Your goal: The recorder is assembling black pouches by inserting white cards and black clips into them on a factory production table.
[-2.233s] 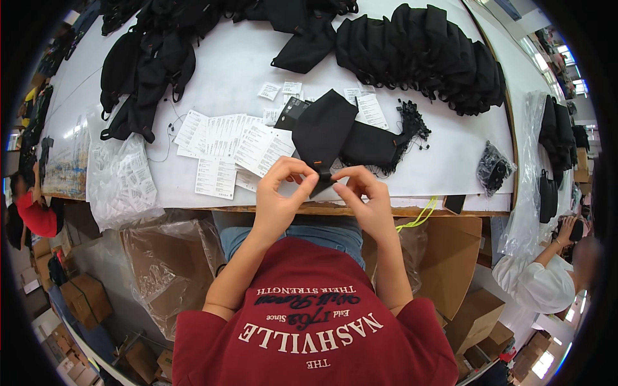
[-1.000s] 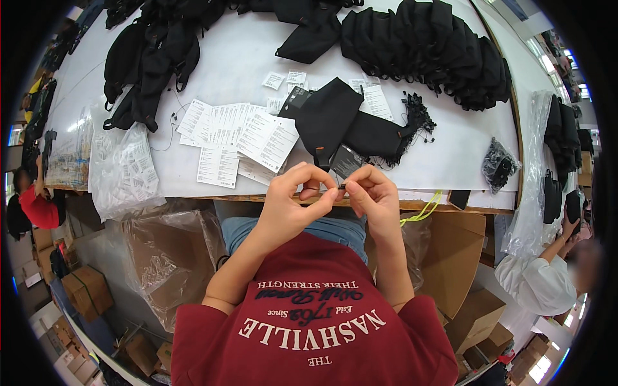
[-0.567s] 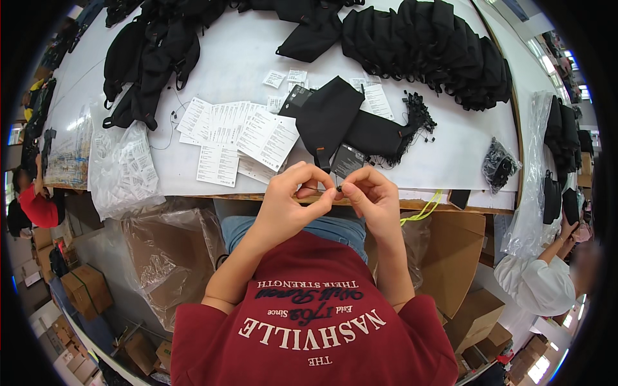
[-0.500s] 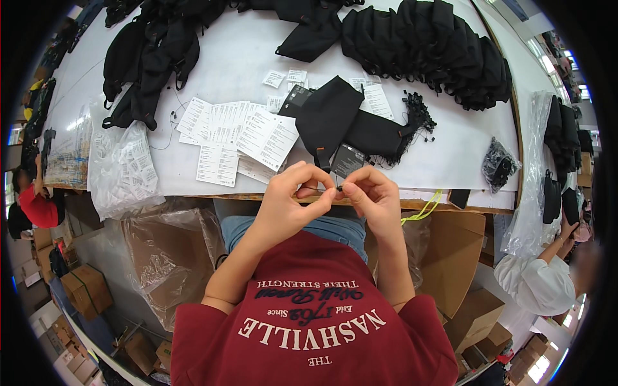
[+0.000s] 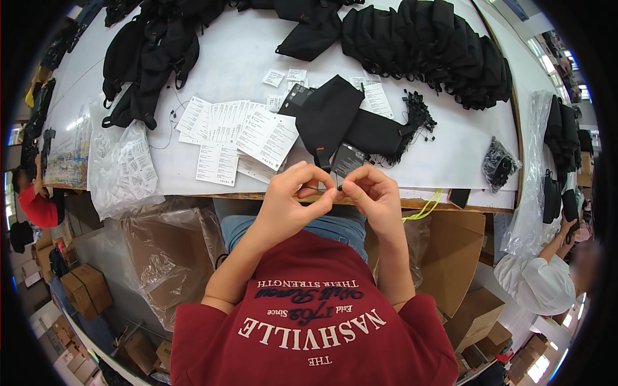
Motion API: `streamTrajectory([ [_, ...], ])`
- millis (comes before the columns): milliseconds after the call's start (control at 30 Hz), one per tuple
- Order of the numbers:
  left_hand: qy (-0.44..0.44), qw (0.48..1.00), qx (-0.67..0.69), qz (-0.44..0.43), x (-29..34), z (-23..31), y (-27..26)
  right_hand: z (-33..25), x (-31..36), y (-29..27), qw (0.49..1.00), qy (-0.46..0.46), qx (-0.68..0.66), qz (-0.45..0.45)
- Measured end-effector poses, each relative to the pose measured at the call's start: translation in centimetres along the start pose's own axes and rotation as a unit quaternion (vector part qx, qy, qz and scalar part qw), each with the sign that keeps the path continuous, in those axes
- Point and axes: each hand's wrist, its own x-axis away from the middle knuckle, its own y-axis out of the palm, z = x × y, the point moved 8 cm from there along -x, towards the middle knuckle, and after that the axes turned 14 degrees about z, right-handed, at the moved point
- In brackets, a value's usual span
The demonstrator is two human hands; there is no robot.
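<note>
Black fabric covers the upper pouch (image 5: 329, 109), which lies flat near the middle of the surface's (image 5: 450, 145) near edge, its narrow end with an orange-marked loop (image 5: 322, 159) pointing toward the person. The left hand (image 5: 301, 193) and the right hand (image 5: 370, 192) meet just over that edge, thumb and forefinger of each pinched together at a small black piece (image 5: 340, 188), too tiny to identify. A black printed hang tag (image 5: 349, 158) lies just beyond the right hand's fingers, beside the loop. The upper pouch partly covers a second black pouch (image 5: 373, 135), which reaches toward a tangle of black tag strings (image 5: 420, 116) on the right. To the left, white printed cards (image 5: 267, 138) lie fanned and overlapping; a clear plastic bag of labels (image 5: 129, 170) slumps over the near edge at the left corner. Toward the right edge sits a clear bag of black pieces (image 5: 500, 165), and a yellow-green cord (image 5: 425, 207) hangs at the near edge. A row of black pouches (image 5: 425, 55) leans together toward the far right corner, with black bags (image 5: 151, 61) heaped at the far left.
</note>
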Motion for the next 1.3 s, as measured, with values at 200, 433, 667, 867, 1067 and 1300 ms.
streamTrajectory([
  [200, 0.009, 0.999, -0.034, -0.001, 0.0, 0.1, 0.2, -0.2, 0.0, -0.1, 0.998, -0.041, 0.037, 0.011],
  [433, 0.013, 0.997, 0.039, -0.066, -0.2, 1.8, 1.3, -2.6, -2.0, -5.4, 0.993, -0.067, 0.025, 0.09],
  [667, 0.079, 0.98, 0.07, -0.169, 0.4, 3.5, 3.2, 7.0, -4.4, -5.5, 0.981, 0.178, 0.075, 0.034],
  [867, 0.046, 0.962, 0.105, -0.249, 2.4, 3.2, 5.1, 6.8, -5.8, -4.3, 0.986, 0.149, -0.051, 0.045],
  [1067, 0.132, 0.989, 0.005, -0.068, -0.2, 4.1, 1.3, -0.4, -4.6, -3.4, 0.993, -0.005, 0.112, 0.023],
  [1300, 0.448, 0.839, -0.31, 0.003, -0.6, 4.8, 0.3, -8.2, -0.6, 1.1, 0.888, -0.217, 0.399, -0.071],
])
